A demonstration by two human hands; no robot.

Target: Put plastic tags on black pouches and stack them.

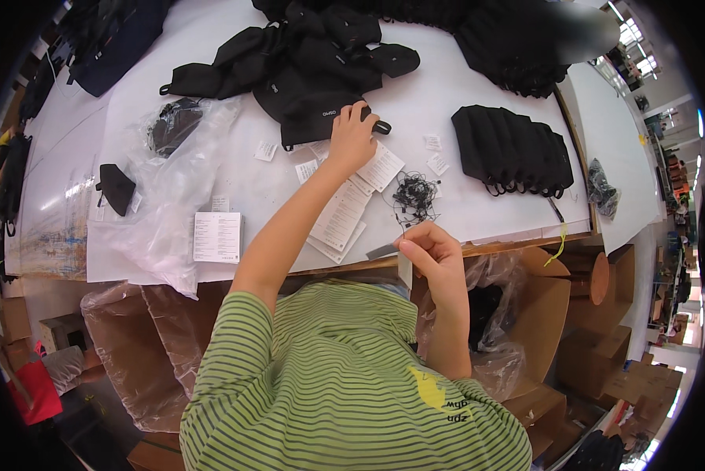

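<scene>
My left hand (352, 141) reaches across the white table with bent fingers, closed on the edge of a black fabric pouch (305, 110). That pouch lies at the near side of a loose heap of similar black pieces (313, 47). Near the table's front edge, my right hand (437, 253) pinches a small grey strip (381, 252); a pale tag-like piece (405, 271) hangs just below the fingers. Printed paper leaflets (340, 212) are spread under my left forearm. Beside my right hand lies a tangle of thin black cords (415, 196).
A neat overlapping row of black pouches (513, 149) sits to the right. Clear plastic bags (164, 188), a small black piece (117, 188) and a leaflet stack (217, 237) lie left. More black goods (509, 47) are piled at the back. Cardboard boxes (537, 314) stand below the table edge.
</scene>
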